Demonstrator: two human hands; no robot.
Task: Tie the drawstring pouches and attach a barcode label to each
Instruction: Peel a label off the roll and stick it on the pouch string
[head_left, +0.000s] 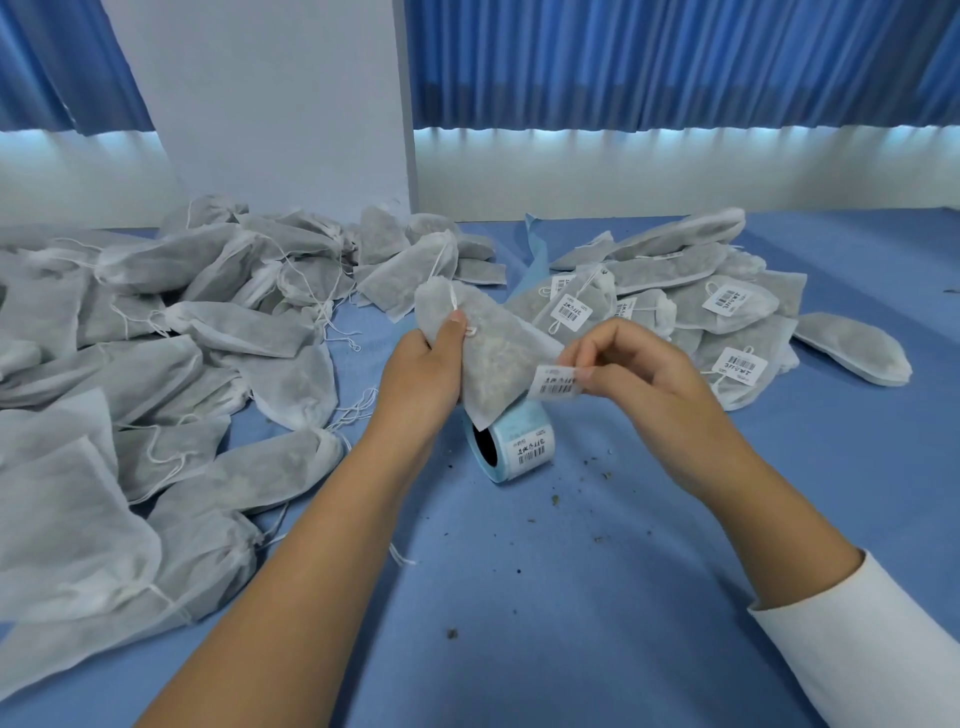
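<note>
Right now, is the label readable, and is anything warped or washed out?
Head view: soft, even light; the label pinched by the right hand shows its bars, but the text is too small to read; the pillar leans from wide-angle distortion; a pale glow washes out the wall under the curtain.

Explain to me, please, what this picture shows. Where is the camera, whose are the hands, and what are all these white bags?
There is no machine here: a person works with bare hands. One camera, worn on the head, looks forward and down, so you see as the person sees. The left hand grips a white pouch, lifted above the blue table. The right hand pinches a barcode label at the pouch's edge. Under the pouch lies the label roll. On the left is a pile of pouches without labels; on the right, a smaller pile of labelled pouches. Small dark crumbs are scattered on the table.
</note>
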